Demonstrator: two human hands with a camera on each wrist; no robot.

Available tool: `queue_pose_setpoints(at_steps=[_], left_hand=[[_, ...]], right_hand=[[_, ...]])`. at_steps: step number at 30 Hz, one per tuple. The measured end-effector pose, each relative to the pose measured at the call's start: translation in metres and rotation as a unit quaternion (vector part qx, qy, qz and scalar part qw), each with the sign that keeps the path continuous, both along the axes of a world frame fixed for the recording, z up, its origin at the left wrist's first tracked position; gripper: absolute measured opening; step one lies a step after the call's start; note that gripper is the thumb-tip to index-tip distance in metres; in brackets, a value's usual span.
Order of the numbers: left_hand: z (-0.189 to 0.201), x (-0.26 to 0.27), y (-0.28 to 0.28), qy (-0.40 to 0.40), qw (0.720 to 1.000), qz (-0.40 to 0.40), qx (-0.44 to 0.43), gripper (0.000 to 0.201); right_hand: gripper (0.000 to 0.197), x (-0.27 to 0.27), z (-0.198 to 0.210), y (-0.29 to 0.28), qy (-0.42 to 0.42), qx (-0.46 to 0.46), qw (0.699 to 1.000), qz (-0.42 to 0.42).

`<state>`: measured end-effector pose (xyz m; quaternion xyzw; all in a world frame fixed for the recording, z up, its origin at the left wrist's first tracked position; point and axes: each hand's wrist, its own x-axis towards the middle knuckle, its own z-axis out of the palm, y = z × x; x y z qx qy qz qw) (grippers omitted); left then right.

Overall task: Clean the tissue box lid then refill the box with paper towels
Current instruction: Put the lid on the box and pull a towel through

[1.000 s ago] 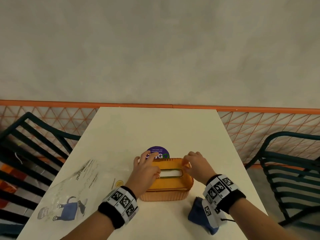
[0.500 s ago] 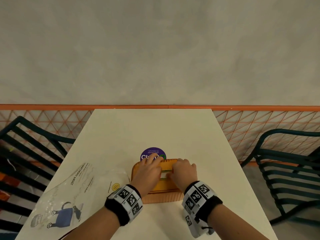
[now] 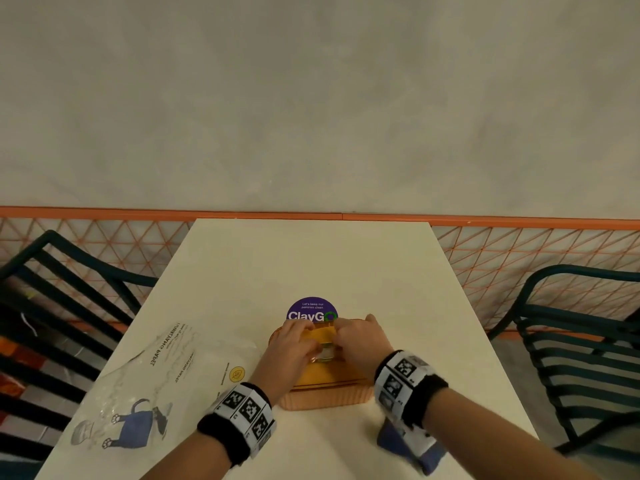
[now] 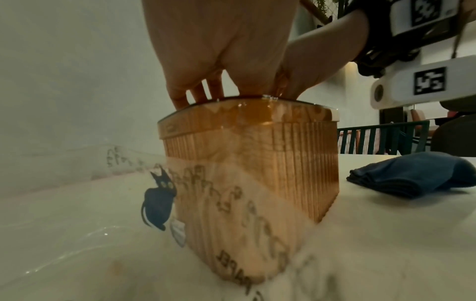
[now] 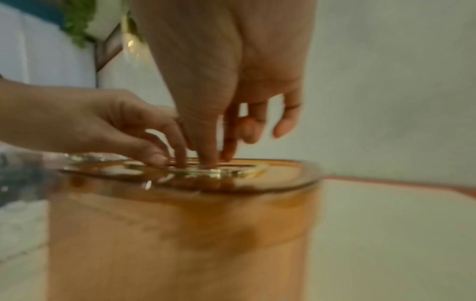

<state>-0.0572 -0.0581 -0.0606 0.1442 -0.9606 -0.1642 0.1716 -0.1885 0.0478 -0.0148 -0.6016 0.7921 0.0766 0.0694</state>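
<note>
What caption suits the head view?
Both hands, left hand and right hand, work at the slot of the orange tissue box.

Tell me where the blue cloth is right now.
In the head view the blue cloth lies on the table's near right, partly under the right wrist, just right of the orange tissue box.

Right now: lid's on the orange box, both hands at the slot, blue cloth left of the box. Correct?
Not quite. The blue cloth lies right of the box, by the right hand; the head view shows it. The lid is on, and the left hand is at the slot too.
</note>
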Motion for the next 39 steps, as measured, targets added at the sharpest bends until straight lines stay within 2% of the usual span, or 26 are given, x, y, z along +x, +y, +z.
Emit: queue_pose_setpoints(at_steps=[2, 6, 13, 16, 20, 25, 29, 32, 35, 39], left_hand=[[-0.001, 0.001, -0.002, 0.004, 1.000, -0.003, 0.007, 0.006], [-0.008, 0.007, -0.004, 0.025, 0.998, 0.011, 0.058, 0.014], [-0.020, 0.010, -0.006, 0.053, 0.992, 0.029, 0.113, 0.018], [-0.020, 0.009, -0.005, 0.050, 0.992, 0.024, 0.114, 0.016], [-0.021, 0.006, -0.006, 0.035, 0.993, 0.027, 0.109, 0.018], [-0.014, 0.001, -0.004, 0.003, 0.996, 0.021, 0.090, 0.028], [-0.002, -0.007, -0.004, -0.071, 0.996, -0.021, 0.057, 0.031], [0.006, -0.015, -0.004, -0.084, 0.995, -0.036, 0.049, 0.020], [0.010, -0.018, -0.002, -0.088, 0.994, -0.053, 0.035, 0.016], [0.009, -0.014, -0.001, -0.081, 0.994, -0.069, 0.022, 0.015]], right_hand=[[0.024, -0.013, 0.009, 0.002, 0.015, 0.029, 0.994, 0.101], [0.017, -0.028, 0.014, 0.002, 0.039, 0.027, 0.974, 0.221], [0.014, -0.028, -0.006, -0.004, -0.003, 0.010, 0.972, 0.233], [0.018, -0.033, -0.021, -0.008, 0.018, 0.003, 0.967, 0.254], [0.018, -0.033, -0.015, -0.005, -0.012, 0.000, 0.965, 0.263], [0.023, -0.034, -0.007, 0.004, -0.011, -0.044, 0.970, 0.240], [0.020, -0.031, -0.012, 0.013, -0.056, -0.081, 0.971, 0.217], [0.027, -0.031, -0.007, 0.017, -0.145, -0.083, 0.982, 0.085], [0.024, -0.035, -0.004, 0.020, -0.228, -0.124, 0.965, -0.037], [0.029, -0.033, -0.007, 0.021, -0.229, -0.104, 0.967, -0.036]])
